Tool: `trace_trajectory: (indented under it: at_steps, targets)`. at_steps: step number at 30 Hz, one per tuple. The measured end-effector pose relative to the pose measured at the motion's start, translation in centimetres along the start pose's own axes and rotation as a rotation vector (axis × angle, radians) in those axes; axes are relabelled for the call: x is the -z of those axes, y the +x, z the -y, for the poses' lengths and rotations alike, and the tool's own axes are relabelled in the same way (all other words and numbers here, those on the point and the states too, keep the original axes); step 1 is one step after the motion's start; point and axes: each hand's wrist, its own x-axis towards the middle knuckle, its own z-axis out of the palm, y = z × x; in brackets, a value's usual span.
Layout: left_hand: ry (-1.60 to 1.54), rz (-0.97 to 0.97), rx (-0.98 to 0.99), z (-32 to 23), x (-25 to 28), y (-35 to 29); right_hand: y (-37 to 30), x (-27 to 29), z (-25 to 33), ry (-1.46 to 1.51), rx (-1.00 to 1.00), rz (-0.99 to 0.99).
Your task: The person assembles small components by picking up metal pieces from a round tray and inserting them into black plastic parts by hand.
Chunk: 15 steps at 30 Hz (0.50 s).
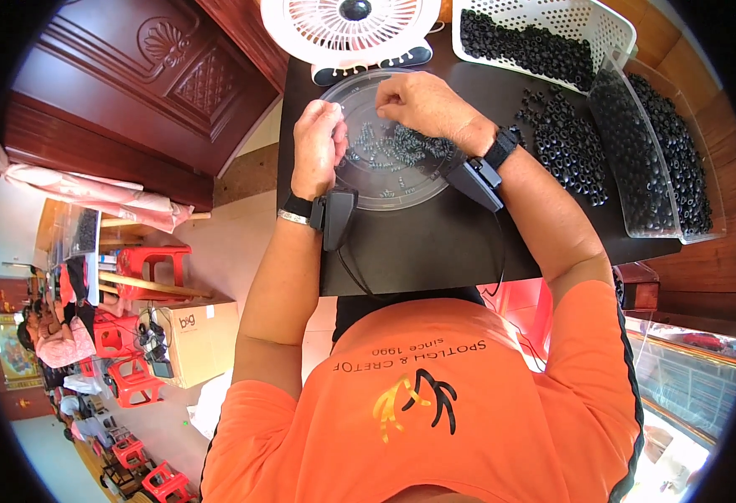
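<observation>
My left hand [318,144] is over the left rim of a round transparent tray [376,201], its fingers curled closed; a tiny pale bit shows at the fingertips, too small to name. Above the tray's far side, my right hand [425,104] has thumb and fingers drawn together in a pinch. Whatever it holds, if anything, is hidden. Many small grey metal pieces [401,147], like little springs or screws, lie scattered in the tray. Right of the tray, a loose spread of small black rings [565,151] lies on the dark table [410,251].
A white fan [354,29] stands behind the tray. At the far right are a white perforated basket [544,21] and a transparent bin [678,151], both holding black pieces. Away to the left are red stools [154,261], a cardboard box [200,339] and a seated person [62,339].
</observation>
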Motion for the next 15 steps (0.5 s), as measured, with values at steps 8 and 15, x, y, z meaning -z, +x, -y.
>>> trace_trajectory:
  at_steps: [8, 15]
  targets:
    - [0.012, -0.024, 0.001, -0.2, -0.3, 0.0, -0.5, -2.4, 0.7, -0.18, 0.339, -0.047]
    - [0.016, -0.016, -0.009, 0.0, -0.1, 0.0, -0.5, -1.8, 0.3, -0.185, 0.188, 0.029]
